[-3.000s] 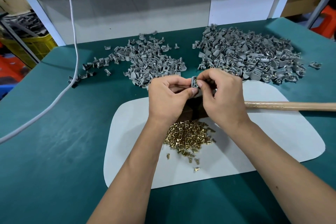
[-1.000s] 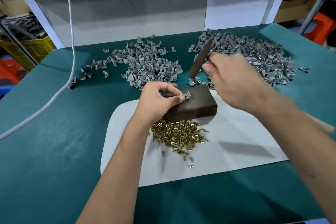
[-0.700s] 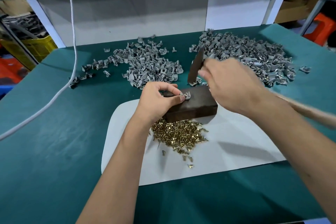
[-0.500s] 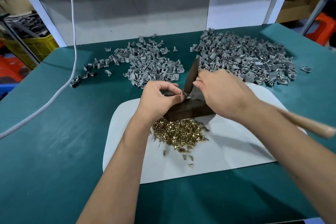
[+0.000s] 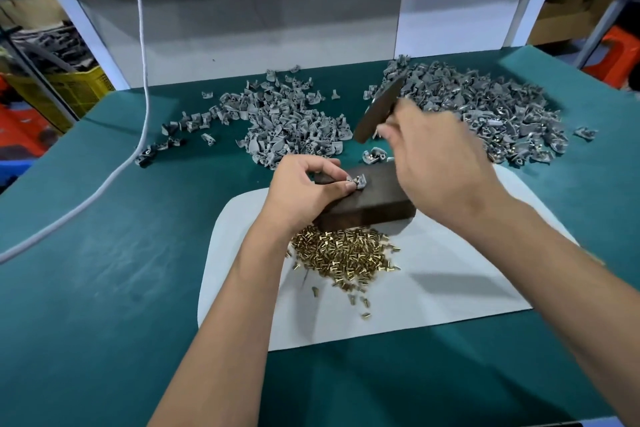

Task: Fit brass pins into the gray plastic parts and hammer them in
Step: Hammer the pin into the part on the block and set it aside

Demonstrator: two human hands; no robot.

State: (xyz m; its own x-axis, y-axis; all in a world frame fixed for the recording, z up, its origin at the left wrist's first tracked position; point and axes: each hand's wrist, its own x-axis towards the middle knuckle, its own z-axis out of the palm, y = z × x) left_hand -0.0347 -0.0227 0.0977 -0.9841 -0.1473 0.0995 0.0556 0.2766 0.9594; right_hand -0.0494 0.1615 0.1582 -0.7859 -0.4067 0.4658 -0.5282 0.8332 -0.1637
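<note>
Green worktop with a person's two hands working over a dark block on a white mat.

Left hand pinches a small gray plastic part between thumb and forefinger, holding it on the top face of the dark block, near the block's left end. Right hand, blurred, has its fingers curled round a hammer, whose dark head is raised above the block and well clear of the part. Loose brass pins lie heaped on the mat just in front of the block. Two heaps of gray plastic parts sit toward the far edge of the worktop: one behind the left hand, a larger one toward the far right corner. White cable hangs down and trails across the left side.
</note>
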